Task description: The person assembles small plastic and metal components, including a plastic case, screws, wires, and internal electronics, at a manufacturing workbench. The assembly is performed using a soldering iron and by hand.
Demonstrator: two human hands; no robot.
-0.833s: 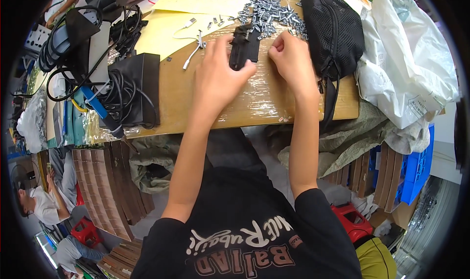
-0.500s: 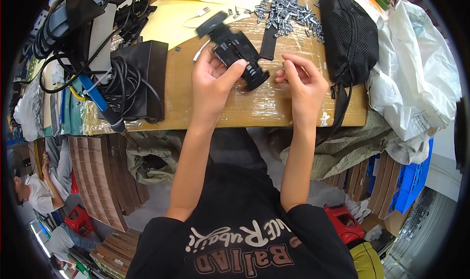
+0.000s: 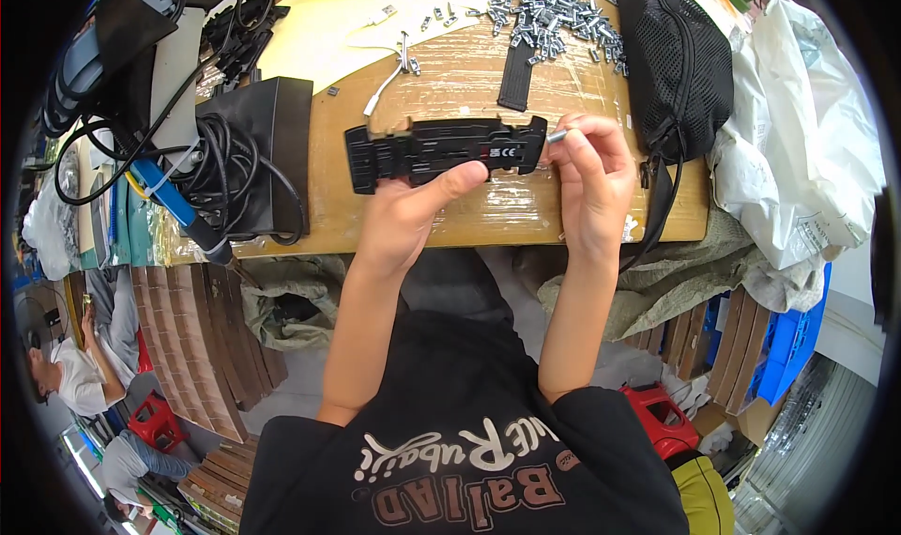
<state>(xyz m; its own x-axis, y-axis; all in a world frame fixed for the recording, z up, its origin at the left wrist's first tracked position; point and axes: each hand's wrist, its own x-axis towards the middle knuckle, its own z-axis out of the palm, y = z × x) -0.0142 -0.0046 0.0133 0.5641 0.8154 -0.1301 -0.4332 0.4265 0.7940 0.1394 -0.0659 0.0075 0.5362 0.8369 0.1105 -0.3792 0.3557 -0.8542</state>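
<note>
My left hand (image 3: 410, 213) grips a long black plastic device (image 3: 441, 148) with raised end pieces, its thumb along the lower edge. Held level above the table, the device has small white markings near its right end. Beside that end, my right hand (image 3: 593, 174) pinches a small silver metal piece (image 3: 557, 135) between thumb and fingertips. The piece's tip is close to the device; whether they touch I cannot tell. Farther back lies a pile of similar small silver metal pieces (image 3: 554, 23), partly over a black strap (image 3: 515, 77).
A white cable (image 3: 382, 88) lies beyond the device. On the left stand a black box (image 3: 282, 113) with coiled black cables (image 3: 235, 174) and a blue-handled tool (image 3: 171, 192). To the right are a black mesh pouch (image 3: 678, 66) and a white plastic bag (image 3: 798, 141).
My left hand has turned the device from slanted to level and brought it slightly nearer. My right hand has moved up to its right end, and the silver piece now shows between the fingers.
</note>
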